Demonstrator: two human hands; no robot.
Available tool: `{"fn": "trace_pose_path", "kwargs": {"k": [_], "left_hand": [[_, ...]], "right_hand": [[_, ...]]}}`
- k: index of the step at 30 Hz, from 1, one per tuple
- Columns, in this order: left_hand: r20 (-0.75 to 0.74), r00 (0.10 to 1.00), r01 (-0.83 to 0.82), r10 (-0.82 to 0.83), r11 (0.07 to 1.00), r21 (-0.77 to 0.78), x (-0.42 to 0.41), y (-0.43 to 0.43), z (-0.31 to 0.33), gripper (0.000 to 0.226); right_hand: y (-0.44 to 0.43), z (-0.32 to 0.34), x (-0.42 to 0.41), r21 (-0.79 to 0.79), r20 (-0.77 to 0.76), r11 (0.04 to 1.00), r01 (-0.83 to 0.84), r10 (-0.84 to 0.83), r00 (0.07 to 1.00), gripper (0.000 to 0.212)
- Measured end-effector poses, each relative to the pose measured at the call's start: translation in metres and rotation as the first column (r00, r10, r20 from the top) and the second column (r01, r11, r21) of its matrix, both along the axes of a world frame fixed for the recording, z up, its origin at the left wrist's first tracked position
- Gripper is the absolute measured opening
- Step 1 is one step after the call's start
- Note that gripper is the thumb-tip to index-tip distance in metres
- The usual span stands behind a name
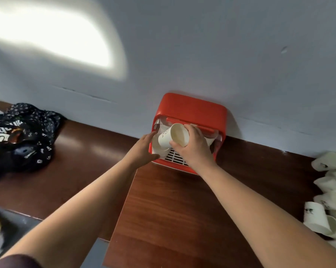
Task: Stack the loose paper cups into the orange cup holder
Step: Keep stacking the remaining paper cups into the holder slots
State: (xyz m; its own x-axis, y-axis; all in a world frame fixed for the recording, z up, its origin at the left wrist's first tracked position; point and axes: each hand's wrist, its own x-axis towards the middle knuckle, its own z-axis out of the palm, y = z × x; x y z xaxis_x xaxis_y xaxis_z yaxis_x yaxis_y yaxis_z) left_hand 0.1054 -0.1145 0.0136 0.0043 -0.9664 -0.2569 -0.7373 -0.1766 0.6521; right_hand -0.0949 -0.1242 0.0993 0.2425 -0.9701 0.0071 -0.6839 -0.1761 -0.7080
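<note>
While right hand [192, 149] clasps paper cup [168, 139] | left hand [143, 149], fingers straight, seemingly touches orange holder [192, 109]

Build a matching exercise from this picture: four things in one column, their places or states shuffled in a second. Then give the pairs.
Column one
1. right hand
2. left hand
3. loose cups
4. dark patterned cloth

Column two
A. heaped at the table's right edge
B. grips a paper cup over the orange holder
C. lies at the far left
D. at the holder's left edge, fingers fairly straight

Pairs: 1-B, 2-D, 3-A, 4-C
</note>
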Motion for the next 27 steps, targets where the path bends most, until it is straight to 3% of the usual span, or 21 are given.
{"fn": "trace_pose_path", "kwargs": {"k": [4,7,10,14,19,27], "left_hand": [[-0.186,0.979,-0.080,0.082,0.997,0.017,0.014,0.007,-0.008,0.053],[-0.331,0.929,-0.158,0.166,0.986,0.049,0.013,0.008,-0.008,0.043],[-0.477,0.845,-0.227,0.244,0.969,0.094,0.009,0.007,-0.007,0.030],[-0.417,0.896,-0.135,0.153,0.988,0.072,0.008,0.009,-0.011,0.048],[-0.322,0.939,-0.135,0.122,0.991,-0.018,0.007,0.005,-0.015,0.054],[-0.227,0.960,-0.166,0.162,0.986,0.001,0.001,0.020,0.003,0.061]], "right_hand": [[-0.006,-0.014,0.021,-0.023,-0.078,0.995,-0.092,0.090,0.993,0.066],[-0.009,-0.027,0.033,-0.044,-0.241,0.975,-0.217,0.200,0.950,0.068],[-0.014,-0.042,0.038,0.034,-0.316,0.978,-0.205,0.205,0.926,0.069],[-0.020,-0.060,0.033,0.185,-0.203,0.966,-0.178,0.215,0.955,0.071],[-0.022,-0.075,0.034,0.167,-0.106,0.985,-0.053,0.072,0.992,0.067],[-0.001,-0.071,0.005,0.264,-0.130,0.964,-0.036,0.072,0.989,0.064]]}}
